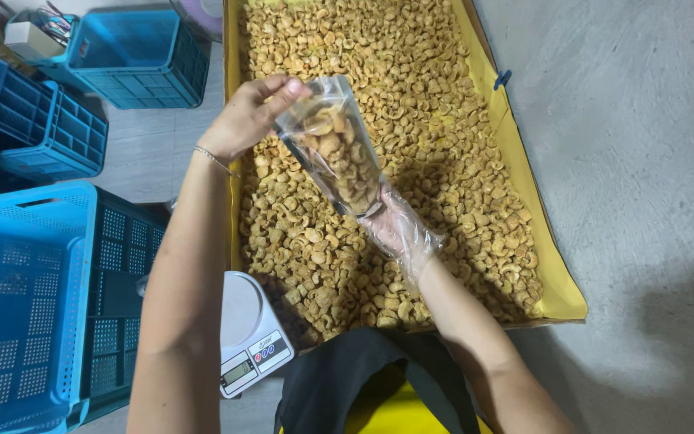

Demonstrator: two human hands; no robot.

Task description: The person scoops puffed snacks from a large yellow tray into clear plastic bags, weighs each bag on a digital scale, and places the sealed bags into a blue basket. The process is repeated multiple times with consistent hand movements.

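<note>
A clear plastic pouch [335,149], partly filled with golden fried snack pieces, is held tilted over a large yellow-lined tray [560,281] heaped with the same pieces [411,88]. My left hand [246,116], bare with a thin bracelet at the wrist, pinches the pouch's top edge. My right hand [399,229], in a thin clear plastic glove, supports the pouch from its bottom end.
A small white digital scale [251,341] sits on the floor by my left forearm. Blue plastic crates stand to the left [26,305] and at the back left [142,52]. Grey concrete floor [644,161] lies right of the tray. A dark apron over yellow cloth [363,386] is below.
</note>
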